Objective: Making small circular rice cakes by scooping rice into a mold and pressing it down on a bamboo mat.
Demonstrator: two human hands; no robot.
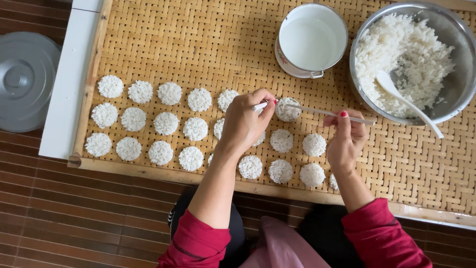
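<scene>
Left hand pinches a round rice-filled mould; right hand grips a white stick across it.

Some twenty-two round rice cakes on one woven mat, one steel rice bowl, one white pot, one grey lid, two hands

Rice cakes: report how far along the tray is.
Done: three rows of round rice cakes lie on the woven tray. In hand: left hand steadies a ring mold, right hand a stick. Left: rice in the steel bowl; tray's right side bare.
</scene>
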